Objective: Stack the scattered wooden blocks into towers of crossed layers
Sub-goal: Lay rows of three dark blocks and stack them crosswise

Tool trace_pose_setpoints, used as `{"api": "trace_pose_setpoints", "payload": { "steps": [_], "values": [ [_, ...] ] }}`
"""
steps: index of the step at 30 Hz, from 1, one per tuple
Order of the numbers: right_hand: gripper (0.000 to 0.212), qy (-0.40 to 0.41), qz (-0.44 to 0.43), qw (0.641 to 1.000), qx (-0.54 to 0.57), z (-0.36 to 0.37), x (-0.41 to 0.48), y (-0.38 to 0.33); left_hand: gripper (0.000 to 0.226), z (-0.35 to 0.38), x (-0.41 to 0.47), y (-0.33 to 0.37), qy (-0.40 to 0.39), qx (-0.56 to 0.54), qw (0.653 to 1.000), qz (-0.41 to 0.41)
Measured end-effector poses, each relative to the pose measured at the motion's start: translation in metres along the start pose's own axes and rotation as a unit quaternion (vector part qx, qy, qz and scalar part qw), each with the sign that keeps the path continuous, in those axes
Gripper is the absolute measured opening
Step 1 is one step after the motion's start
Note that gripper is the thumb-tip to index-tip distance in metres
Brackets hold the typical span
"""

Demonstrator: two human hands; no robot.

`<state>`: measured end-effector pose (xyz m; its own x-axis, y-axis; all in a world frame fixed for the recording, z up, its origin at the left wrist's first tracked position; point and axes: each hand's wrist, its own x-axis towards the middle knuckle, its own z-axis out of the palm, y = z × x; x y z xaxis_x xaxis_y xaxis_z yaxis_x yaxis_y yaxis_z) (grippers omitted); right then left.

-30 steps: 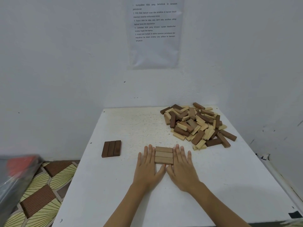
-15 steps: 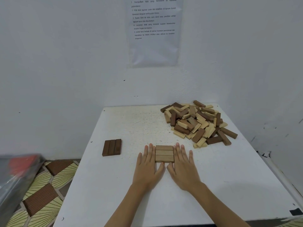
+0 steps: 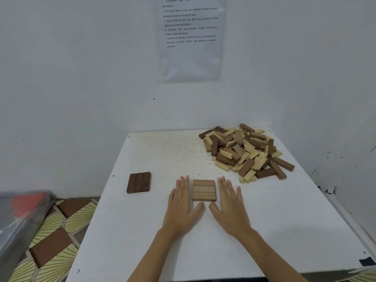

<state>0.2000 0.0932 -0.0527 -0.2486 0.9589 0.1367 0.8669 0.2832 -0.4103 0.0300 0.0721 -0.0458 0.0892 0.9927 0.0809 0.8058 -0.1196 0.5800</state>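
Note:
Three mid-brown blocks [image 3: 204,190] lie side by side as one flat square layer in the middle of the white table [image 3: 142,231]. My left hand [image 3: 183,206] lies flat on the table at the layer's left edge, fingers straight. My right hand [image 3: 228,204] lies flat just right of the layer, with a narrow gap to it. Both thumbs point in below the layer's near edge. A second layer of three dark brown blocks [image 3: 139,182] lies near the table's left edge. A heap of loose light and dark blocks [image 3: 244,151] covers the far right corner.
The table stands against a white wall with a printed sheet [image 3: 191,37] taped above it. A patterned floor mat [image 3: 50,237] and a grey plastic-wrapped thing [image 3: 18,220] lie to the left below the table. The right table edge runs close to the side wall.
Both hands stayed flat beside the three-block layer; the right hand has drawn slightly away from its right edge. The view has shifted a little.

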Motion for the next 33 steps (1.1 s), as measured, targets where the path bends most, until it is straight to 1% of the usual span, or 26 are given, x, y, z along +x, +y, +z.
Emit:
{"api": "trace_pose_setpoints", "payload": {
  "steps": [2,3,5,7,10,12,15,20,23,26,29,31,33],
  "values": [
    [0.07,0.027,-0.006,0.996,0.079,-0.004,-0.001,0.002,0.065,-0.01,0.0,-0.001,0.013,-0.112,0.994,0.016],
    [0.064,0.039,-0.015,0.995,0.095,-0.005,-0.002,0.003,0.057,-0.015,0.0,-0.002,0.013,-0.142,0.989,0.026],
    [0.06,0.043,-0.036,0.995,0.084,-0.005,-0.002,0.004,0.048,-0.021,0.0,-0.006,0.012,-0.118,0.991,0.066],
    [0.064,0.036,-0.05,0.997,0.051,-0.002,-0.002,0.004,0.039,-0.022,0.003,-0.01,0.008,-0.068,0.992,0.108],
    [0.068,0.029,-0.048,0.998,0.018,-0.003,-0.001,0.003,0.027,-0.022,0.007,-0.012,0.001,-0.052,0.991,0.126],
    [0.069,0.029,-0.051,0.998,0.011,-0.003,-0.001,0.002,0.02,-0.023,0.012,-0.014,0.01,-0.042,0.99,0.137],
    [0.063,0.037,-0.063,0.997,0.001,-0.005,0.002,0.004,0.013,-0.024,0.019,-0.015,0.014,-0.031,0.987,0.157],
    [0.042,0.054,-0.107,0.992,0.036,-0.017,0.013,0.009,0.014,-0.029,0.028,-0.015,0.004,-0.026,0.982,0.185],
    [0.033,0.036,-0.131,0.99,0.044,-0.024,0.021,0.014,0.017,-0.032,0.033,-0.013,-0.002,-0.017,0.98,0.196],
    [0.04,0.002,-0.129,0.99,0.063,-0.034,0.028,0.018,0.02,-0.034,0.04,-0.012,-0.025,0.005,0.977,0.213],
    [0.059,-0.034,-0.122,0.989,0.078,-0.043,0.033,0.017,0.026,-0.039,0.047,-0.007,-0.051,0.013,0.975,0.217],
    [0.067,-0.052,-0.119,0.989,0.067,-0.047,0.037,0.015,0.027,-0.04,0.054,-0.006,-0.068,0.028,0.973,0.217],
    [0.068,-0.065,-0.12,0.99,0.043,-0.048,0.041,0.015,0.032,-0.042,0.058,-0.005,-0.078,0.059,0.971,0.217]
  ]
}}
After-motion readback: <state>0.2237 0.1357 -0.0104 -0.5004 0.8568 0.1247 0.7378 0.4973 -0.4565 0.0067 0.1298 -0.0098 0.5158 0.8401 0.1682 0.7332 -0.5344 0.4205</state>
